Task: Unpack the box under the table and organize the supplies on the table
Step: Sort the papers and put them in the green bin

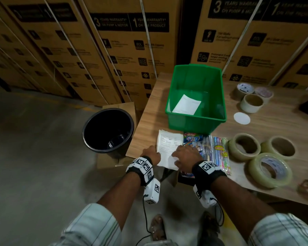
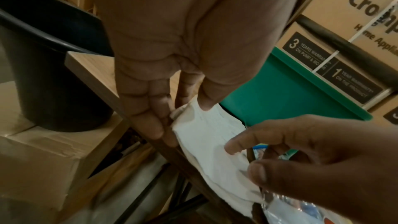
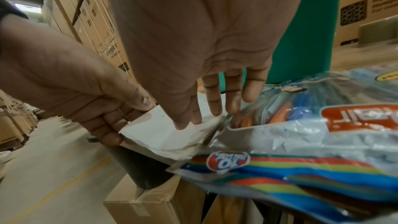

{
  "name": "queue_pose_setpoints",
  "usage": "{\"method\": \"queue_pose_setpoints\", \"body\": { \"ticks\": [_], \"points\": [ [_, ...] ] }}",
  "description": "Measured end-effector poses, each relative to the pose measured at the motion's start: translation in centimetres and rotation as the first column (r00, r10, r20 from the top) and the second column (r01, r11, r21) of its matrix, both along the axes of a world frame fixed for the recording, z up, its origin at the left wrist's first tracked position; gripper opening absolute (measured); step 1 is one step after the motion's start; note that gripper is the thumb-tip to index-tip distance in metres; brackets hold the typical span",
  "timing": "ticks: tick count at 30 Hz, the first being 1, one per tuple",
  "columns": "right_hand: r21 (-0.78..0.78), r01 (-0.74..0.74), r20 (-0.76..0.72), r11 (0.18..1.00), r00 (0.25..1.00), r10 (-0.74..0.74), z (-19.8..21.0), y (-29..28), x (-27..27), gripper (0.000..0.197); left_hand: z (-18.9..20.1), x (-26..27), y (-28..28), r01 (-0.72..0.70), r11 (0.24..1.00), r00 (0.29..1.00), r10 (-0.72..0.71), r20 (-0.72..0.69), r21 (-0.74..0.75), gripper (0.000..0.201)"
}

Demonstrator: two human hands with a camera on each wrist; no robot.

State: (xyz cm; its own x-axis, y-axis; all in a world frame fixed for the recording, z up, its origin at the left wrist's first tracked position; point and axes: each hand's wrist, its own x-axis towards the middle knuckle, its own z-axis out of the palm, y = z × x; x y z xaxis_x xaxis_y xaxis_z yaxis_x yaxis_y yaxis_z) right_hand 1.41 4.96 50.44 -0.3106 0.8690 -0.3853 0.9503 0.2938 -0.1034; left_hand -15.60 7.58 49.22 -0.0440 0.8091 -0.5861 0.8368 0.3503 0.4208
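Observation:
A stack of white printed papers (image 1: 169, 144) lies at the front left corner of the wooden table (image 1: 149, 121), its near end hanging over the edge. My left hand (image 1: 150, 154) pinches the stack's left edge, thumb on top and fingers curled beneath (image 2: 150, 125). My right hand (image 1: 184, 157) rests on the right side of the papers (image 3: 159, 130) with its fingers (image 3: 215, 101) fairly straight. Colourful packs of pens (image 1: 208, 148) lie just right of the papers, under my right wrist. A green bin (image 1: 194, 119) behind them holds one white sheet (image 1: 187, 104).
Three rolls of tape (image 1: 269, 170) sit at the front right of the table, and more rolls (image 1: 252, 102) and a white disc (image 1: 241, 118) lie further back. A black bucket (image 1: 108, 130) stands on a cardboard box (image 1: 112, 160) left of the table. Tall cartons line the back.

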Motion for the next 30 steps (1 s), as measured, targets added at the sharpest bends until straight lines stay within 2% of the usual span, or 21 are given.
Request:
{"method": "queue_pose_setpoints", "body": {
  "ticks": [3,8,10,12,15,18,22,26,30],
  "points": [
    [0.004,-0.002,0.035,1.0,0.999,0.002,-0.1,-0.4,-0.1,0.043,-0.2,0.0,0.2,-0.067,0.998,0.994,0.067,0.089,-0.004,0.042],
    [-0.009,0.016,0.049,1.0,0.999,-0.015,-0.3,-1.0,-0.1,0.045,0.0,0.3,0.5,-0.009,0.992,0.987,-0.012,0.162,0.127,0.032],
    [-0.003,0.02,0.046,1.0,0.999,-0.02,-0.2,-1.2,-0.1,0.045,0.0,0.2,0.4,0.0,0.992,0.983,-0.024,0.184,0.127,0.031],
    [-0.01,0.02,0.045,1.0,0.999,-0.02,-0.1,-1.4,-0.1,0.045,0.0,0.1,0.4,0.029,0.995,0.983,-0.046,0.18,0.092,0.031],
    [-0.025,0.002,0.043,1.0,0.999,-0.001,0.6,-1.6,-0.1,0.046,0.2,-0.5,0.5,0.082,0.994,0.991,-0.089,0.097,0.069,0.03],
    [0.015,0.058,-0.062,0.998,0.996,-0.057,1.5,-1.5,-0.2,0.044,0.7,-1.7,0.8,0.05,0.993,0.996,-0.058,0.065,0.108,0.033],
    [0.057,0.178,-0.204,0.982,0.965,-0.163,2.7,-1.0,-0.5,0.039,2.2,-4.6,1.4,-0.02,0.99,0.992,0.002,0.129,0.142,0.034],
    [0.023,0.126,-0.27,0.992,0.956,-0.115,4.3,-0.5,-2.0,0.045,3.8,-7.9,2.2,-0.102,0.976,0.984,0.071,0.163,0.192,0.022],
    [0.079,0.16,-0.479,0.984,0.872,-0.103,7.2,0.7,-4.3,0.041,6.6,-9.6,2.4,-0.222,0.933,0.96,0.159,0.229,0.282,0.012]
  ]
}}
